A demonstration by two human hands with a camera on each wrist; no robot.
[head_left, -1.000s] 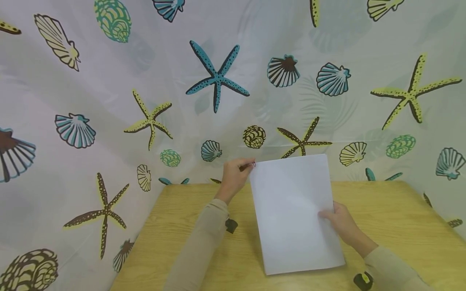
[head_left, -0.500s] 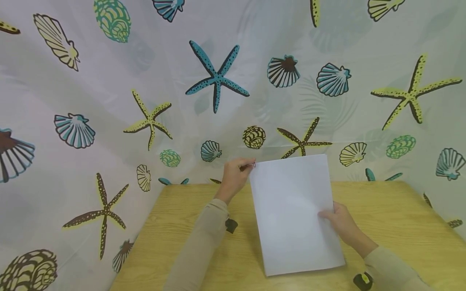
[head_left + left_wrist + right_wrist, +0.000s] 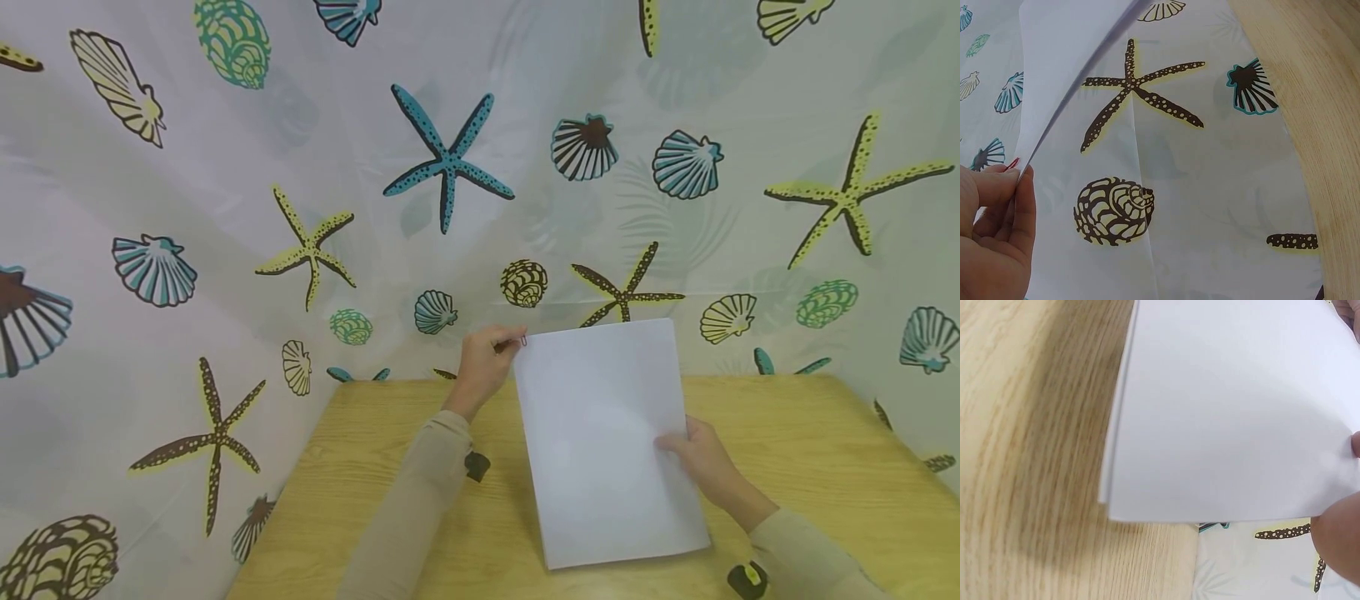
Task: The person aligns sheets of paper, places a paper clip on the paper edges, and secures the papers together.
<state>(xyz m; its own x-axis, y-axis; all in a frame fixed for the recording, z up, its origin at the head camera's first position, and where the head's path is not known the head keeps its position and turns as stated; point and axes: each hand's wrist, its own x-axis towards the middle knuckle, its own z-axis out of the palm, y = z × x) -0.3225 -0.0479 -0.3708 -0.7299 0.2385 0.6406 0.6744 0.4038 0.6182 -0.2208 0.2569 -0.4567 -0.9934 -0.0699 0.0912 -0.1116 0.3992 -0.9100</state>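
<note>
A small stack of white paper point(image 3: 607, 450) stands tilted over the table, blank on the side facing me. My left hand point(image 3: 482, 367) pinches its top left corner between thumb and fingers, where a red paper clip point(image 3: 524, 340) sits. Close up in the left wrist view, the clip point(image 3: 1012, 164) pokes out above the thumb. Lower down, my right hand point(image 3: 708, 467) grips the right edge, thumb on the front and the other fingers hidden behind. In the right wrist view the sheets point(image 3: 1229, 412) show slightly offset edges at one corner.
The wooden table point(image 3: 375, 450) spreads under both arms. A curtain point(image 3: 525, 233) printed with shells and starfish hangs behind it and along both sides. Small black objects show beside the left sleeve point(image 3: 420, 500) and the right sleeve point(image 3: 810, 554).
</note>
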